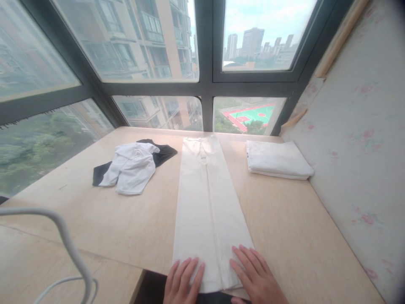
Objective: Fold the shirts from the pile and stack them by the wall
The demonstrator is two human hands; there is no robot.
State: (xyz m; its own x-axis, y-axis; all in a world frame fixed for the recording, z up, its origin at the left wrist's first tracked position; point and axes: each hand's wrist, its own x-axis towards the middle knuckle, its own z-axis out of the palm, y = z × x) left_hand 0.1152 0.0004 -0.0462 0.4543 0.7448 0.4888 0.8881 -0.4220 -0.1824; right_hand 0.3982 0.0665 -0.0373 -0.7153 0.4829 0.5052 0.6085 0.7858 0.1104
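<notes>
A white shirt (202, 211) lies flat on the wooden tabletop, its sides folded inward into a long strip with a seam line down the middle. Its neckline and a small label show at the far end, by the window. My left hand (184, 280) rests on the near left corner of the shirt, fingers stretched out. On the near right corner lies my right hand (257, 276), its fingers also extended flat on the cloth. Neither hand grips anything that shows; the right thumb is partly cut off by the frame's lower edge.
A crumpled white garment (134, 166) lies over a black one (164, 155) on the left. A folded stack of white cloth (278, 158) sits at right, by the papered wall (363, 169). A white cable (65, 236) arcs at the left front. Windows border the table.
</notes>
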